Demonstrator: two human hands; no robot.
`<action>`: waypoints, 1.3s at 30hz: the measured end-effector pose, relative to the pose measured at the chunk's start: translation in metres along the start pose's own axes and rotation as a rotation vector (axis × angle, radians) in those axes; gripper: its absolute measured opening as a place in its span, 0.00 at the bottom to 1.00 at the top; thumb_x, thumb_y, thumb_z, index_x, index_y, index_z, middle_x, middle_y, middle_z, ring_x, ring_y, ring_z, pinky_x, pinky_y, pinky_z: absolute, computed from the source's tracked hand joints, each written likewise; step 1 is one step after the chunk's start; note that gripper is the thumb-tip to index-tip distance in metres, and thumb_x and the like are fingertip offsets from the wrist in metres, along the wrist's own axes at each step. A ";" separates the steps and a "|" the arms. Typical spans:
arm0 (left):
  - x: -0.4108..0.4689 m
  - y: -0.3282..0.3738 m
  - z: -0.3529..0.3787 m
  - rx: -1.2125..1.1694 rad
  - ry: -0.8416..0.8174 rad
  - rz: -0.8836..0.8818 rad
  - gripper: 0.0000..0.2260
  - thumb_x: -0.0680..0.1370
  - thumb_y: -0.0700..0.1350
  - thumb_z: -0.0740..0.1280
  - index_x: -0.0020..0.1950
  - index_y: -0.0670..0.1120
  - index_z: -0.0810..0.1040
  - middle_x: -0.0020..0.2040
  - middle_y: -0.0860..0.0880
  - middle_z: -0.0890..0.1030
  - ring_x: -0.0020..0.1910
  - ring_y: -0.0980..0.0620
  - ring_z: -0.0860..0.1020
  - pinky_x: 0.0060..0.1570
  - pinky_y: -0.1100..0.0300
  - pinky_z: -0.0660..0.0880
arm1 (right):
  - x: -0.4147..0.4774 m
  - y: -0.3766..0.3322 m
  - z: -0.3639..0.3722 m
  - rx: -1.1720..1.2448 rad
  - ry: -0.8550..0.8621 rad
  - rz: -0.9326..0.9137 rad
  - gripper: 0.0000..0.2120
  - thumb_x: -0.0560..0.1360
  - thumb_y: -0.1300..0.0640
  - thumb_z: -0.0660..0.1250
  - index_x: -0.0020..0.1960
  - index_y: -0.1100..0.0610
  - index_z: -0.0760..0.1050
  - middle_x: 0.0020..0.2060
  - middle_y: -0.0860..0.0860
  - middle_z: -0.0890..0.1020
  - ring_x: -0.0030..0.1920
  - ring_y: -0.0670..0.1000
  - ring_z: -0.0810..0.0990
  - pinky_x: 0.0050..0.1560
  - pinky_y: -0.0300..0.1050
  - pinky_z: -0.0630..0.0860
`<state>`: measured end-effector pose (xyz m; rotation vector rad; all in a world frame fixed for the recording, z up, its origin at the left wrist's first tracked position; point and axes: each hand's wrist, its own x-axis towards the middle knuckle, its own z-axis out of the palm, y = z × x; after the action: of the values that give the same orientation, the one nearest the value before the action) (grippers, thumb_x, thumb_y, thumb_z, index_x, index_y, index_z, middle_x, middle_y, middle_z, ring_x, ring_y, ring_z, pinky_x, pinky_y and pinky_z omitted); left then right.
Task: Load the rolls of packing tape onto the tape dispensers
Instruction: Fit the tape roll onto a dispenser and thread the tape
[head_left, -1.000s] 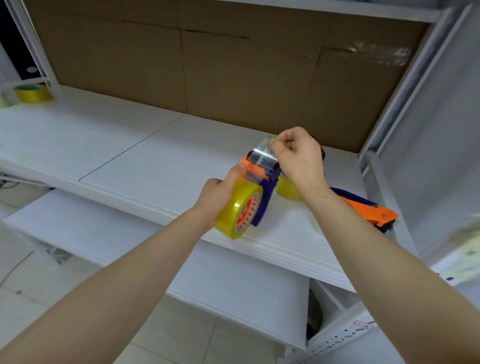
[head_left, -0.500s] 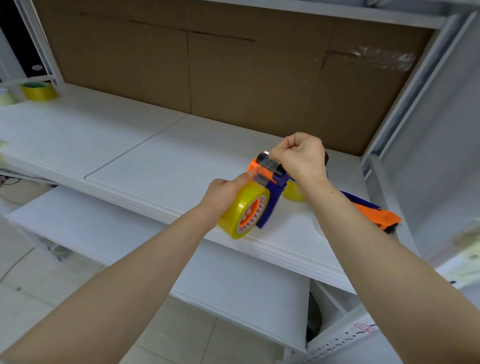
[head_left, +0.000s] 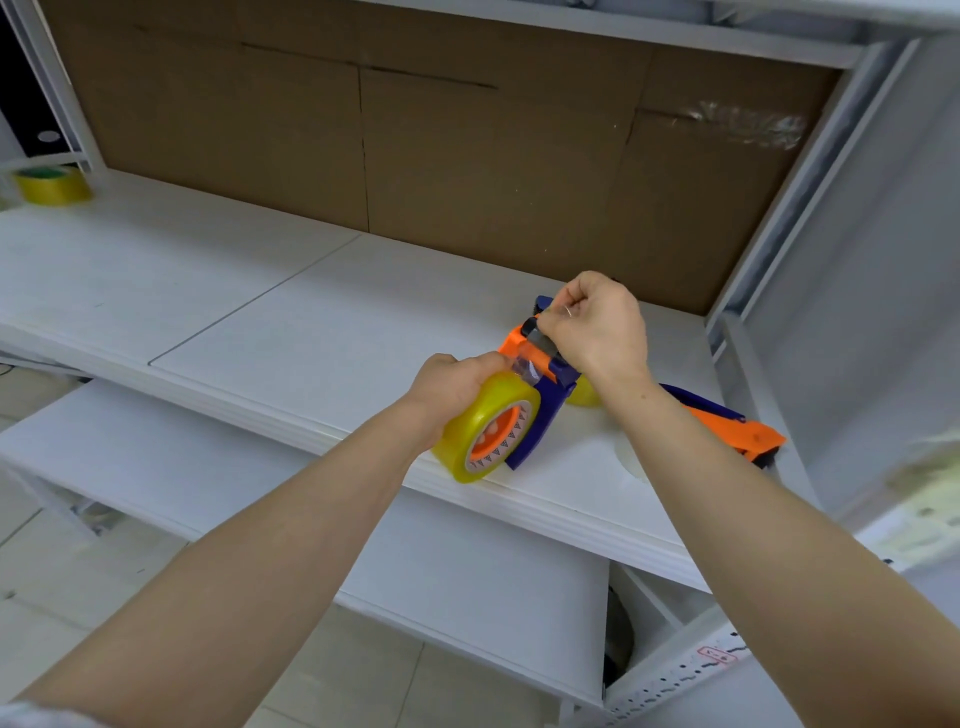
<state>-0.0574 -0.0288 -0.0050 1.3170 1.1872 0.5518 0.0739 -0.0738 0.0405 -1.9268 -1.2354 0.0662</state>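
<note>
Blue-orange tape dispenser (head_left: 543, 415) stands near shelf (head_left: 311, 338) front edge, toward right end, yellow tape roll (head_left: 480, 415) mounted on its hub. Left hand (head_left: 457, 387) grips roll; right hand (head_left: 597, 327) pinches roll's loose end at dispenser head. 2nd dispenser (head_left: 732, 434) lies by right edge; 2nd roll (head_left: 584, 396) behind right wrist.

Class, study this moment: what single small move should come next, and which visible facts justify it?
Probably pull the tape end through over the head of the dispenser. The roll already sits on its hub, gripped by the left hand, while the right hand pinches the strip at the head, so threading looks unfinished.
</note>
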 end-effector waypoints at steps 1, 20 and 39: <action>0.001 0.000 0.001 0.004 0.004 0.003 0.20 0.72 0.57 0.69 0.55 0.47 0.67 0.43 0.47 0.78 0.39 0.50 0.77 0.34 0.59 0.74 | 0.001 0.001 -0.001 -0.029 0.000 -0.015 0.04 0.70 0.59 0.68 0.41 0.53 0.73 0.32 0.44 0.74 0.37 0.49 0.75 0.30 0.39 0.67; 0.008 -0.005 -0.001 0.162 0.002 0.083 0.22 0.70 0.63 0.68 0.52 0.47 0.74 0.42 0.50 0.80 0.39 0.52 0.79 0.35 0.60 0.76 | 0.008 0.019 0.001 0.028 0.010 -0.082 0.11 0.70 0.48 0.72 0.43 0.52 0.71 0.38 0.45 0.77 0.41 0.48 0.76 0.40 0.46 0.75; 0.011 -0.003 0.016 0.444 0.078 0.192 0.31 0.65 0.73 0.63 0.48 0.46 0.79 0.43 0.48 0.83 0.42 0.50 0.81 0.50 0.51 0.80 | -0.017 0.045 -0.007 0.382 0.141 0.005 0.11 0.72 0.57 0.72 0.38 0.49 0.70 0.37 0.47 0.78 0.40 0.46 0.77 0.39 0.35 0.76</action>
<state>-0.0405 -0.0270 -0.0139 1.8154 1.3022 0.4955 0.1012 -0.0991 0.0092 -1.5756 -1.0400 0.1548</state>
